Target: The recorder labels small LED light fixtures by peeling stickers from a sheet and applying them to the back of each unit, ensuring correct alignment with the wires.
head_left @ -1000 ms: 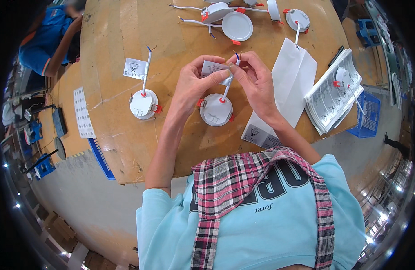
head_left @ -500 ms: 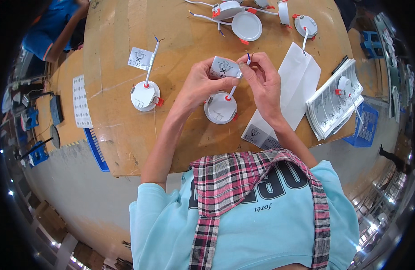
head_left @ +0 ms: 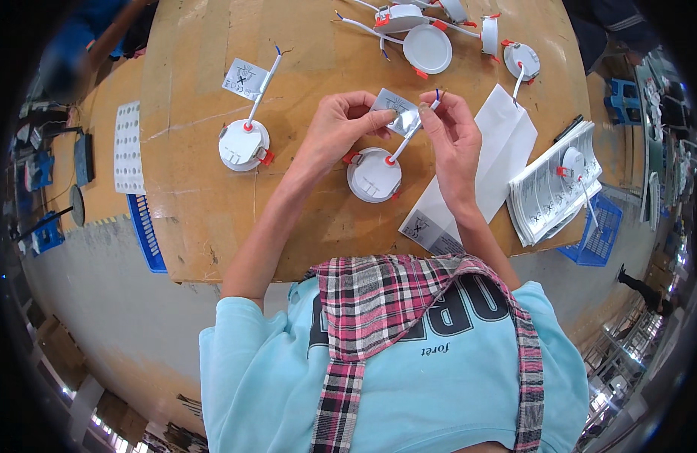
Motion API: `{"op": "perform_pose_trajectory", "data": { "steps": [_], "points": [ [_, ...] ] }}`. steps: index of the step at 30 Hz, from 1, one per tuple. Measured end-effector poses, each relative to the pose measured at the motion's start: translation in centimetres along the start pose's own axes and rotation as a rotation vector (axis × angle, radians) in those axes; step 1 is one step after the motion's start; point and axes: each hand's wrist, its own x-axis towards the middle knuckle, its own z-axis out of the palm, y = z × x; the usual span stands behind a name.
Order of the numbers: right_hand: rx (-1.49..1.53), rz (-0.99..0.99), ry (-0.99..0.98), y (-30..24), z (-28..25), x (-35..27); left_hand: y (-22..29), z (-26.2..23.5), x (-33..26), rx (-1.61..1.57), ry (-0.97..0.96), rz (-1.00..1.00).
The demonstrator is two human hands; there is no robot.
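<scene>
A round white downlight (head_left: 374,175) with red-tipped clips lies back side up in front of me. Its white cable (head_left: 409,137) rises to bare blue and brown wire ends. My left hand (head_left: 347,124) pinches a silvery printed label (head_left: 397,110), which sits against the cable. My right hand (head_left: 452,134) grips the cable near its upper end between thumb and fingers. To the left lies another downlight (head_left: 243,145) with a similar label (head_left: 244,78) folded like a flag around its cable.
Several downlights (head_left: 428,50) lie at the far side. A white label backing sheet (head_left: 502,128) lies right of my hands. Beyond it, a stack of printed sheets (head_left: 552,185) carries a small downlight (head_left: 572,162) and a pen (head_left: 568,128). Blue baskets (head_left: 147,234) stand beside the table.
My left hand has drawn slightly away from the right, with its fingers at the label's left part. The label is now tilted and more of the cable shows. The whole view has shifted a little.
</scene>
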Motion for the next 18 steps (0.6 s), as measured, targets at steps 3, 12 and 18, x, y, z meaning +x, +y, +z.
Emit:
{"op": "perform_pose_trajectory", "data": {
  "steps": [3,12,18],
  "points": [
    [0.029,-0.016,0.02,0.6,0.1,0.1,0.1,-0.1,-0.1,-0.009,0.008,-0.003],
    [0.039,0.055,0.051,0.2,-0.6,0.1,-0.5,4.2,-4.0,0.639,0.457,0.278],
    [0.164,-0.011,-0.014,-1.2,-0.7,-0.6,-2.0,4.7,-4.7,0.267,0.205,0.192]
  ]
}}
